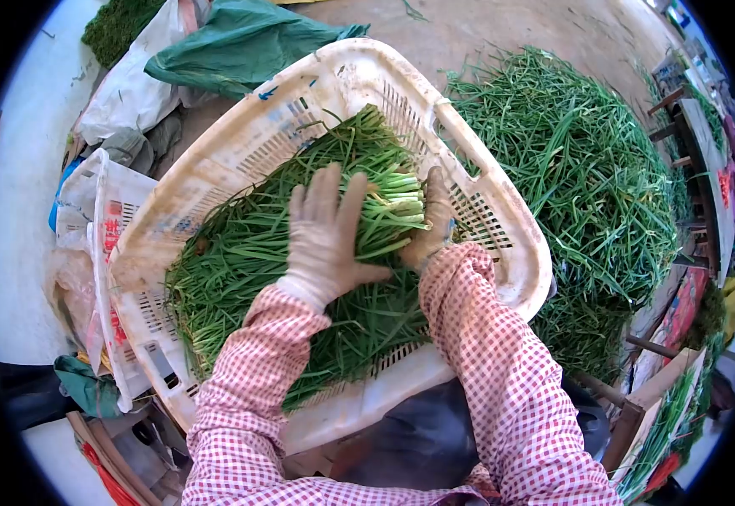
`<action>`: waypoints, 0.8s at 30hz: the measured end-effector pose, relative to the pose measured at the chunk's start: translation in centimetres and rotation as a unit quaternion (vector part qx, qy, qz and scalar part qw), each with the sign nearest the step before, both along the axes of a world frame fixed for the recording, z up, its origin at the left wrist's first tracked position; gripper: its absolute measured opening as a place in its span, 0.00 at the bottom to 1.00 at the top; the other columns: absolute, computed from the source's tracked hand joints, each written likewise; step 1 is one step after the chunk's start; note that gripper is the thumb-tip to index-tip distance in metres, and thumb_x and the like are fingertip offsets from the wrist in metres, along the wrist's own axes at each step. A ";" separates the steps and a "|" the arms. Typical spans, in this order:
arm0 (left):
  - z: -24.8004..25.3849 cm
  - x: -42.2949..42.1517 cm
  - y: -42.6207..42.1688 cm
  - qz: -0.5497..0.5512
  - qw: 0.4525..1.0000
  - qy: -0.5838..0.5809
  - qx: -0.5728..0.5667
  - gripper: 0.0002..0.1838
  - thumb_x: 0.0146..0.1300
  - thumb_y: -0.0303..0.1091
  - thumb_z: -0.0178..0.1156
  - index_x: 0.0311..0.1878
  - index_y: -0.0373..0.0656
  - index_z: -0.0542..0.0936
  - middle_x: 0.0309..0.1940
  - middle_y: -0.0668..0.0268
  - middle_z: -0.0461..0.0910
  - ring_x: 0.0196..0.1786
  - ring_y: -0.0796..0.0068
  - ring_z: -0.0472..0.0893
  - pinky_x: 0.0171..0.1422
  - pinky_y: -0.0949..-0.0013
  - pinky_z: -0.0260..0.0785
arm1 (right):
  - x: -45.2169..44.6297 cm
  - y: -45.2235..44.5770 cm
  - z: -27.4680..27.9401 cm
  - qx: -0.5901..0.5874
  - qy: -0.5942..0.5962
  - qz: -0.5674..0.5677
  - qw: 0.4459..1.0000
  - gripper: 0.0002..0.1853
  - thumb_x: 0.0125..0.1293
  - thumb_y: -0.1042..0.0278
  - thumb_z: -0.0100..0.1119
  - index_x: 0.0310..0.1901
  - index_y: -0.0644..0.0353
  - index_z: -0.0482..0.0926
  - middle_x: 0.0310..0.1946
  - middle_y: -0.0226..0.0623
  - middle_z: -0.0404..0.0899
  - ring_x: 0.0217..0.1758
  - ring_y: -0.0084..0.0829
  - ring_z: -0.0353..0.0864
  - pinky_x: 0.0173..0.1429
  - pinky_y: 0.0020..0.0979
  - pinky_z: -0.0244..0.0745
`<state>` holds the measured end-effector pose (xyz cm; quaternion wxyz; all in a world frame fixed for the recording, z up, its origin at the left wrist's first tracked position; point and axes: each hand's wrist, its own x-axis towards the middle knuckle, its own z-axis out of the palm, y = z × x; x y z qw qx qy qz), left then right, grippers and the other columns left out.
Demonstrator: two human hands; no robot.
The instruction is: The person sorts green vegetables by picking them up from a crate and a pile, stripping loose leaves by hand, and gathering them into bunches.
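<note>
Greens in a basket. We see long green stalks (249,240) heaped inside a white plastic basket (135,246), their pale cut ends (403,204) gathered toward its right side. Our left hand (323,240), gloved, lies over the leaves with fingers spread and unclenched. Our right hand (436,221), also gloved, is upright beside the cut ends; we cannot tell whether it grips any stalks. We judge a handful light, limp along the blades and firmer at the pale ends; damp leaves could slip, and hard pressure could crease them. The soundest hold is a loose wrap just behind those ends, the other palm supporting the blades. Outward, we note a pile of loose greens (571,160) to the right and a green sheet (236,55) beyond the basket.
</note>
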<state>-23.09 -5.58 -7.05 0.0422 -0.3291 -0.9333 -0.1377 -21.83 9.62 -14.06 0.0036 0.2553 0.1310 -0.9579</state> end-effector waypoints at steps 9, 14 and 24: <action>-3.7 -5.0 2.1 0.050 0.954 -0.229 0.188 0.46 0.39 0.41 0.75 0.62 0.38 0.62 0.44 0.51 0.78 0.47 0.53 0.80 0.53 0.61 0.73 | 0.2 -1.0 2.9 0.392 0.105 -0.025 0.914 0.47 0.60 0.56 0.66 0.73 0.55 0.45 0.55 0.41 0.69 0.54 0.33 0.72 0.59 0.35 0.72; 0.3 -1.1 6.4 0.067 0.978 -0.194 -0.032 0.28 0.43 0.36 0.69 0.49 0.42 0.69 0.36 0.56 0.77 0.41 0.56 0.80 0.49 0.60 0.73 | 0.6 -0.5 4.9 0.365 -0.052 -0.071 0.927 0.55 0.51 0.64 0.74 0.73 0.52 0.42 0.46 0.42 0.78 0.43 0.34 0.79 0.49 0.34 0.78; -2.4 -5.6 0.5 0.003 0.854 -0.412 0.318 0.23 0.62 0.48 0.60 0.56 0.45 0.77 0.53 0.56 0.77 0.56 0.65 0.75 0.64 0.64 0.65 | 0.7 0.2 2.3 0.348 0.066 -0.036 0.934 0.17 0.49 0.75 0.68 0.43 0.56 0.77 0.35 0.32 0.79 0.37 0.24 0.76 0.40 0.25 0.74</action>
